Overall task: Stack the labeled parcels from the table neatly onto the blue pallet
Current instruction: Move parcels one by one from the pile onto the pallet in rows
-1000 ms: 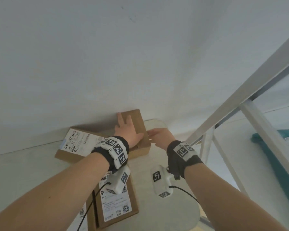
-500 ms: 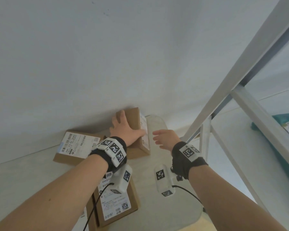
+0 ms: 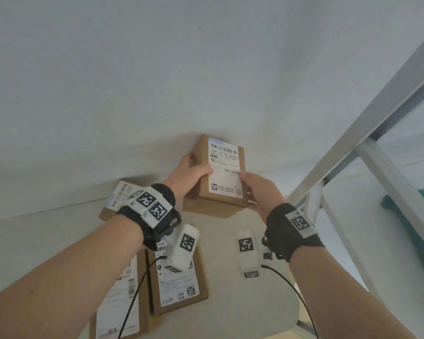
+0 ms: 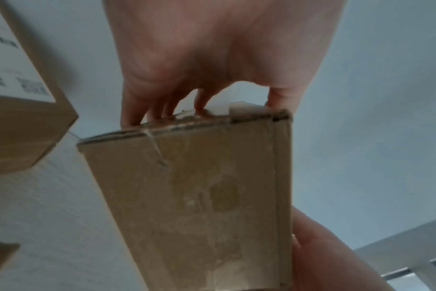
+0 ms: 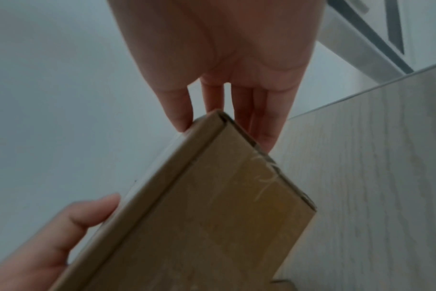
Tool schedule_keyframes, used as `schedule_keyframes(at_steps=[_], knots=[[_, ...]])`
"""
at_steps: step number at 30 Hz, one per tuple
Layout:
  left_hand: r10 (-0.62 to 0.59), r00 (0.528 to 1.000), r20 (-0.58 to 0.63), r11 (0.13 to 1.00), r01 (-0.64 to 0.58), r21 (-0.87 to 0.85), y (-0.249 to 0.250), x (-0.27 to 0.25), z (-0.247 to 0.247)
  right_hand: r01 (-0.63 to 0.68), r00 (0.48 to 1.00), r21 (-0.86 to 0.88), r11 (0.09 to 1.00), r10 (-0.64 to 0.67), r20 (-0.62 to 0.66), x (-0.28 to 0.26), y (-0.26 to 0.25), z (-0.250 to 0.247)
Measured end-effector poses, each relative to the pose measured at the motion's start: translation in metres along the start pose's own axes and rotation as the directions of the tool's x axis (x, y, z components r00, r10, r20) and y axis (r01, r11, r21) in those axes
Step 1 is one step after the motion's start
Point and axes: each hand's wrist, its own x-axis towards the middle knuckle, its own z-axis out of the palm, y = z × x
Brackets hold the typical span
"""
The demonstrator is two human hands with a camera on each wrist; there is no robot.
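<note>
A brown cardboard parcel with a white shipping label is held off the table, tilted so the label faces me. My left hand grips its left edge, thumb on the label face and fingers behind. My right hand grips its right edge. The wrist views show the parcel's plain taped sides between both hands. Three other labeled parcels lie flat on the table: back left, near centre and lower left. A teal-blue pallet shows far right, behind a frame.
The pale table stands against a white wall. A white metal frame with slanted bars rises at the table's right edge, between me and the teal pallet. Cables hang from both wrist cameras.
The parcel lay flat on the table under my left palm. It is now lifted and turned label-up, and my right hand has taken hold of its right edge.
</note>
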Motion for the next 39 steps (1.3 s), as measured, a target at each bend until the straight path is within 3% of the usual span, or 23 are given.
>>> schedule_keyframes(at_steps=[8,16,27,30,39], knots=[[0.102,0.981,-0.164,0.989,-0.117,-0.086,-0.02,-0.051,-0.058,0.124,0.984,-0.07,0.99,-0.114,0.137,-0.046,-0.015,0.057],[0.146,0.928,-0.342,0.971,-0.2,-0.129,-0.068,-0.155,-0.143,0.199,0.945,-0.123,0.972,-0.158,0.288,-0.119,0.006,0.162],[0.079,0.787,-0.611,0.941,-0.261,-0.214,-0.194,-0.35,-0.274,0.241,0.847,-0.182,0.953,-0.115,0.519,-0.264,0.1,0.342],[0.048,0.725,-0.687,0.934,-0.277,-0.227,-0.223,-0.405,-0.31,0.269,0.813,-0.198,0.942,-0.112,0.571,-0.305,0.122,0.394],[-0.088,0.63,-0.772,0.937,-0.211,-0.28,-0.279,-0.523,-0.412,0.347,0.707,-0.255,0.903,-0.072,0.704,-0.4,0.159,0.519]])
